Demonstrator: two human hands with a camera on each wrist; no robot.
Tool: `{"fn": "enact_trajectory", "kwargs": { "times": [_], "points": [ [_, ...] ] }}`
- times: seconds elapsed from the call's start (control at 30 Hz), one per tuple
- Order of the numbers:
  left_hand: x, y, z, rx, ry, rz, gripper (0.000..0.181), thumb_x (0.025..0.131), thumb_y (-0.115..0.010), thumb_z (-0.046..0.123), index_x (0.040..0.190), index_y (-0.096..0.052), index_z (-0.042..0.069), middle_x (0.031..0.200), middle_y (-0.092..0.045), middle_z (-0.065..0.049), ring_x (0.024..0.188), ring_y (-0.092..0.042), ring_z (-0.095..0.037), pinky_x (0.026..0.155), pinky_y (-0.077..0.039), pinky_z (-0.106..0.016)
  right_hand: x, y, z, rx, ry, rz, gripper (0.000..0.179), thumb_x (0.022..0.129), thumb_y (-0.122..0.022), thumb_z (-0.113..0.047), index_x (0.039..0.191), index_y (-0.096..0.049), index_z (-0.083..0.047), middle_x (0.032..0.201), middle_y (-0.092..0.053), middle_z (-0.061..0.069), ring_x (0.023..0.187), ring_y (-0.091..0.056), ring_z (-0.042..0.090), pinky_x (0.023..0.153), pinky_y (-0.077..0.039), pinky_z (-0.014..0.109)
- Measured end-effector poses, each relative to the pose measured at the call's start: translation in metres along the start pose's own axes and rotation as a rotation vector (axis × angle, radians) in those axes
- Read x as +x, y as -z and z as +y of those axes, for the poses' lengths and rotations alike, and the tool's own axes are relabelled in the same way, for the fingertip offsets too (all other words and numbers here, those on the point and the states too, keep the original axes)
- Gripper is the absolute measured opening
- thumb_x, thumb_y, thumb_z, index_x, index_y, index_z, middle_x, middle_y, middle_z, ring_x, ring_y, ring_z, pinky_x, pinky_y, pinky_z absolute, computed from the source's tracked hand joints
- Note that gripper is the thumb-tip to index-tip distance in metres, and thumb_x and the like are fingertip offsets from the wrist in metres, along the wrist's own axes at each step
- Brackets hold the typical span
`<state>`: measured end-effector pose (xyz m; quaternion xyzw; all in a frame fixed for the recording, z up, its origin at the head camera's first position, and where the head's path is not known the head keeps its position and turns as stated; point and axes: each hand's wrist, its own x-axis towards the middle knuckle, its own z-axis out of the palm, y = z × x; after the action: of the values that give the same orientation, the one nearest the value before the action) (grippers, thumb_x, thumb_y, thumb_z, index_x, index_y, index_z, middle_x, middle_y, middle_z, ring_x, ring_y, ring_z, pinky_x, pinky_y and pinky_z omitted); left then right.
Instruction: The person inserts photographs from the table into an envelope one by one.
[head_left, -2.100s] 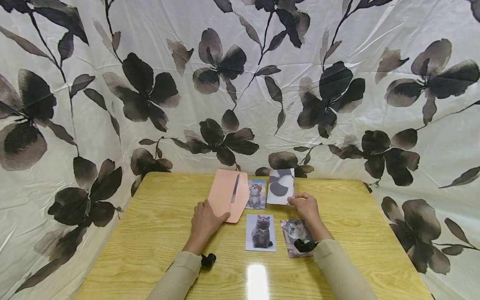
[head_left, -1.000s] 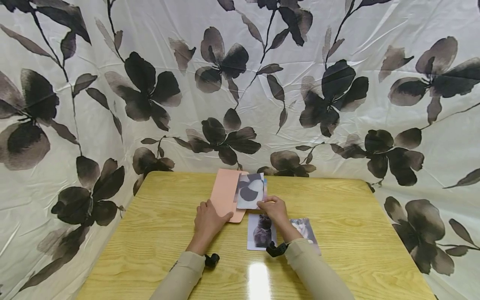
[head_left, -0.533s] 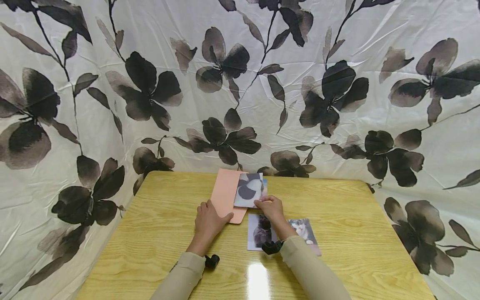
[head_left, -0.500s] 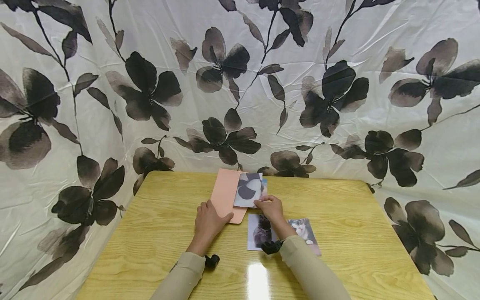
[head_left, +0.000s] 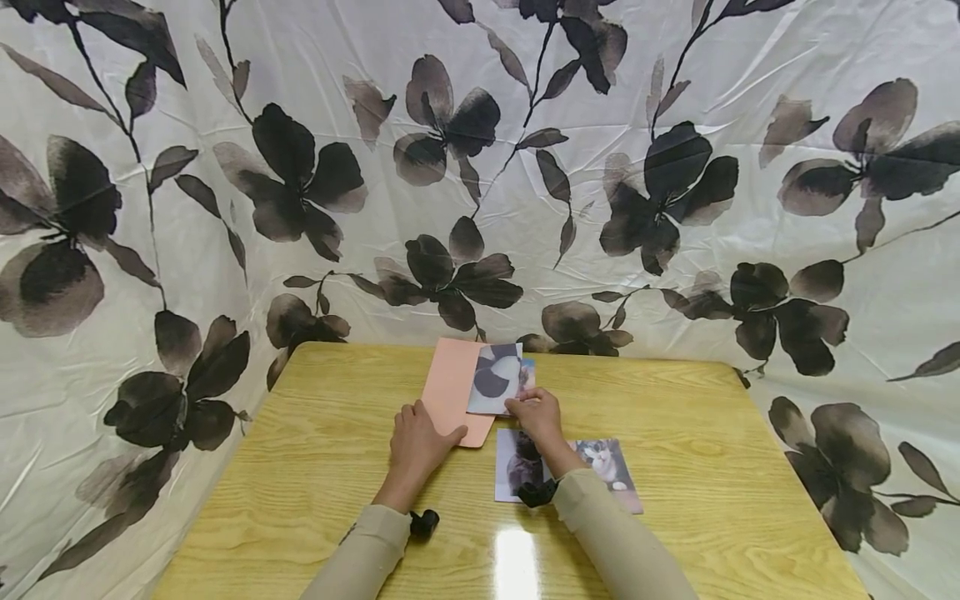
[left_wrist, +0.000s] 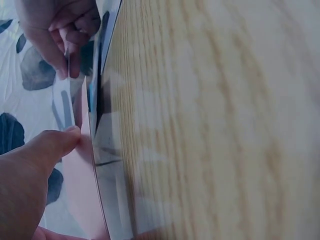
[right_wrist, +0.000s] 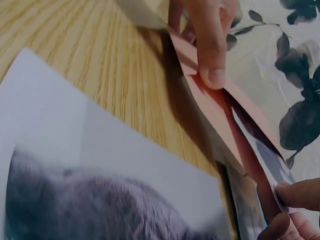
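A pink envelope (head_left: 446, 382) lies at the table's far side, its flap toward the right. My left hand (head_left: 418, 437) grips its lower edge, with the thumb on the flap side in the right wrist view. A photo card (head_left: 495, 380) with grey and white rounded shapes is pinched at its lower right corner by my right hand (head_left: 540, 419). The card's left edge stands tilted at the envelope's mouth (right_wrist: 225, 100); how deep it reaches is unclear. Behind it, a kitten photo (head_left: 529, 372) is mostly covered.
On the wooden table (head_left: 300, 492), a grey cat photo (head_left: 507, 479) lies partly under my right wrist. Right of it is another cat photo (head_left: 617, 475). A floral cloth (head_left: 600, 208) hangs behind the table. Each wrist wears a small black camera (head_left: 424, 523).
My right hand has brought the grey-and-white photo card leftward from the table's right side onto the envelope's mouth, then slightly further left. My left hand has stayed on the envelope.
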<state>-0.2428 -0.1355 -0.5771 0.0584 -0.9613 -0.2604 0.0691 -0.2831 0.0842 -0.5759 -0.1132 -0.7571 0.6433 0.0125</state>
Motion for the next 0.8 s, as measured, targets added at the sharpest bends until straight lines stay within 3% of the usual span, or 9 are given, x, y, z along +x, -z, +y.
{"fn": "enact_trajectory", "kwargs": {
  "times": [0.4,0.57,0.8],
  "points": [
    [0.001,0.000,0.001,0.017,0.006,-0.004,0.101,0.082,-0.085,0.061,0.140,-0.051,-0.014,0.128,-0.056,-0.032,0.115,-0.056,-0.044,0.089,-0.056,-0.055,-0.001,-0.018,-0.006,-0.060,-0.008,-0.005,0.020,0.090,-0.084,-0.013,0.088,-0.066,-0.006,0.066,-0.061,0.000,0.057,-0.054,0.012,0.055,-0.045,0.028],
    [0.000,-0.001,0.001,0.015,0.008,-0.015,0.102,0.083,-0.085,0.062,0.141,-0.050,-0.015,0.130,-0.056,-0.033,0.117,-0.056,-0.044,0.091,-0.056,-0.055,-0.002,-0.019,-0.006,-0.083,0.014,-0.012,0.017,0.094,-0.082,-0.012,0.095,-0.069,-0.003,0.076,-0.067,0.004,0.065,-0.058,0.014,0.057,-0.046,0.028],
    [0.000,0.000,0.000,0.006,0.000,0.004,0.099,0.082,-0.086,0.061,0.138,-0.052,-0.014,0.126,-0.056,-0.032,0.114,-0.056,-0.045,0.087,-0.056,-0.055,-0.005,-0.015,-0.006,-0.163,0.126,0.015,0.025,0.096,-0.077,-0.009,0.116,-0.074,0.005,0.087,-0.070,0.009,0.069,-0.058,0.013,0.059,-0.046,0.027]
  ]
}}
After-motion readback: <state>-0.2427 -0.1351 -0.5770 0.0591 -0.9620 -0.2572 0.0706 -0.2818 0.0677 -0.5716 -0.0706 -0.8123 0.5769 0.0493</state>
